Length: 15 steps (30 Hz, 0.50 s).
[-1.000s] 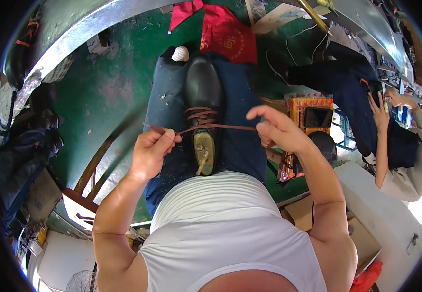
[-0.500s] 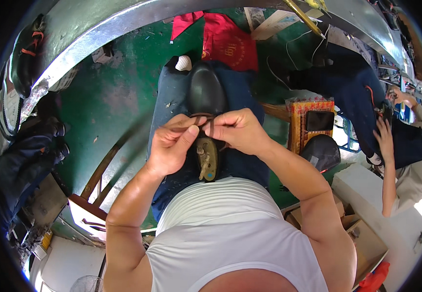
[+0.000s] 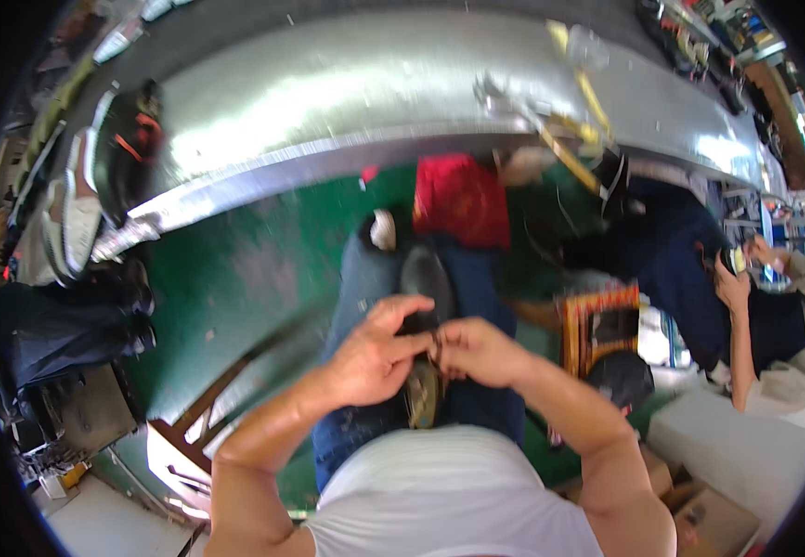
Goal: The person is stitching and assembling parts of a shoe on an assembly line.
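A dark shoe [image 3: 426,283] lies lengthwise between my thighs, toe pointing away from me. The olive-coloured top of a shoe last [image 3: 424,395] shows at its near end, below my hands. Over the shoe's middle, my right hand [image 3: 479,351] pinches a thin dark brown strip [image 3: 436,347] between thumb and fingers. Beside it, my left hand [image 3: 379,351] has its index finger stretched out and apart from the lower digit, whose tip reaches the strip. Motion blurs both hands, and they cover the shoe's middle.
A metal-topped bench [image 3: 328,121] crosses ahead, with a hammer [image 3: 565,153] and black shoes [image 3: 129,148] on it. Red cloth [image 3: 461,200] hangs beyond my knees. A wooden stool [image 3: 597,325] stands right, near a co-worker's hands [image 3: 735,283]. A wooden chair [image 3: 194,422] is at left.
The view has tilted up, showing more bench. My left index finger has straightened away from the strip, while my right hand keeps its pinch. The co-worker's hands have risen together around a small object.
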{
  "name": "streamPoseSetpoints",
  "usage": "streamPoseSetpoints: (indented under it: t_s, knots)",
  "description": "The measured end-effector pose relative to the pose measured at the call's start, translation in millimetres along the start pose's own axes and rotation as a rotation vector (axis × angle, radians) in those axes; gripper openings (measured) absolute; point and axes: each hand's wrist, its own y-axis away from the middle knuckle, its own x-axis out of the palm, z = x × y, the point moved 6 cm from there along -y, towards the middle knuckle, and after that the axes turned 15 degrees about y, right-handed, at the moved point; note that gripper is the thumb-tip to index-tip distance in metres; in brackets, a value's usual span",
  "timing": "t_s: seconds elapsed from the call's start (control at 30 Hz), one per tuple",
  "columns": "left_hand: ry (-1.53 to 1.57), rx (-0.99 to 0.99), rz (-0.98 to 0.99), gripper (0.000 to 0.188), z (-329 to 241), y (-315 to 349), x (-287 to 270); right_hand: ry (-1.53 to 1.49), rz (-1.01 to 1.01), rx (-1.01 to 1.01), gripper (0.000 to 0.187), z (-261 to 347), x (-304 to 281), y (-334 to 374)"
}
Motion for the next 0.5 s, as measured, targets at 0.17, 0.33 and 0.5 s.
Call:
streamPoseSetpoints:
  t_s: [0.17, 0.33, 0.5]
  knots:
    - [0.309, -0.099, -0.051, 0.016, 24, -4, 6, 0.385, 0.094, -0.012, 0.019, 15, 0, 3]
    - [0.173, 0.015, 0.120, 0.012, 9, -22, 5, 0.590, 0.109, -0.036, 0.020, 28, -3, 5]
    - [-0.202, 0.100, 0.203, 0.007, -15, -24, 0, 0.975, -0.124, -0.191, 0.016, 54, -7, 14]
